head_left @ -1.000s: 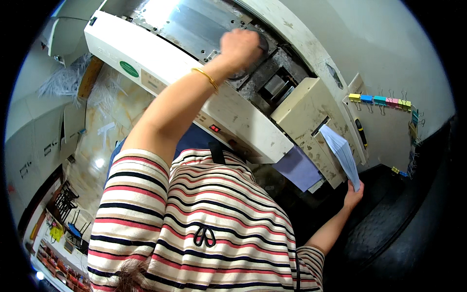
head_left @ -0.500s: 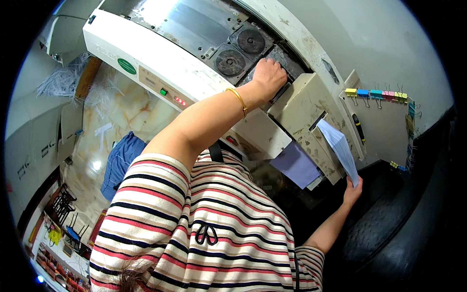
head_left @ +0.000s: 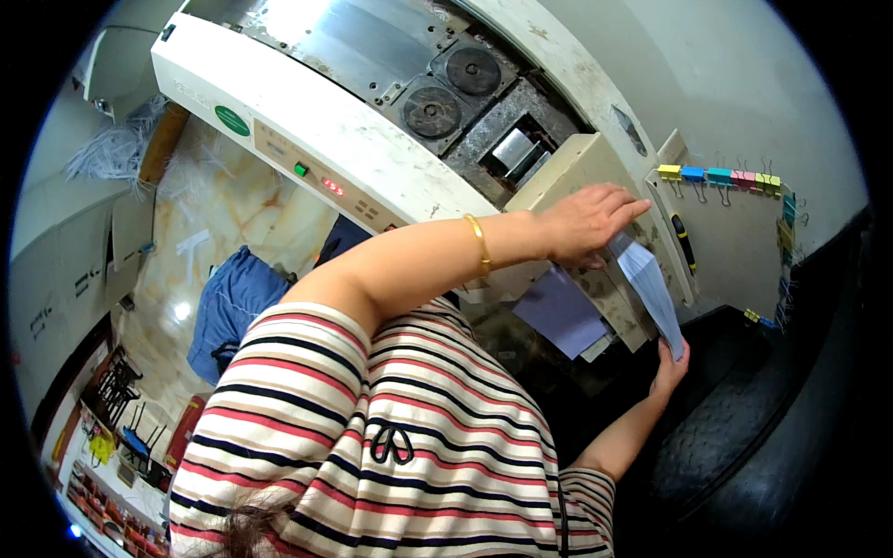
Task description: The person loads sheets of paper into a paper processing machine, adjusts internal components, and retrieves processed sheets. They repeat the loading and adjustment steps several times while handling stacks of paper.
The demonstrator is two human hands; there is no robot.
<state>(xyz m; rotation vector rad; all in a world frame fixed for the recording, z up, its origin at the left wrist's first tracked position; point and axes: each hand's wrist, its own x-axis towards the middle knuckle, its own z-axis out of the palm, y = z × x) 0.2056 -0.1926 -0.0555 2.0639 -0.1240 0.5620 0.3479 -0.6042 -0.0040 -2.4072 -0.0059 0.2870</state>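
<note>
A thick stack of white paper [head_left: 656,293] slants down to the right from a slot in the beige side of the machine [head_left: 567,172]. My right hand [head_left: 670,365] grips its lower end, fingers wrapped round the edge. Over the upper end of the stack reaches my left hand [head_left: 595,221], a gold bracelet on its wrist. The left fingers are stretched out, and whether they touch the paper I cannot tell. Behind that hand lies an uncovered opening with a shiny metal roller [head_left: 514,152].
The machine's long white front panel [head_left: 372,149] has a lit red display [head_left: 333,187] and a green switch [head_left: 300,169]. Two round black discs sit on its metal deck. Purple sheets [head_left: 561,312] lie under its end. Coloured binder clips [head_left: 719,177] line a board at right, beside a black-yellow cutter [head_left: 684,244].
My left hand has left the machine's roller opening and moved right and down to the upper end of the paper stack. My right hand keeps its hold on the lower end.
</note>
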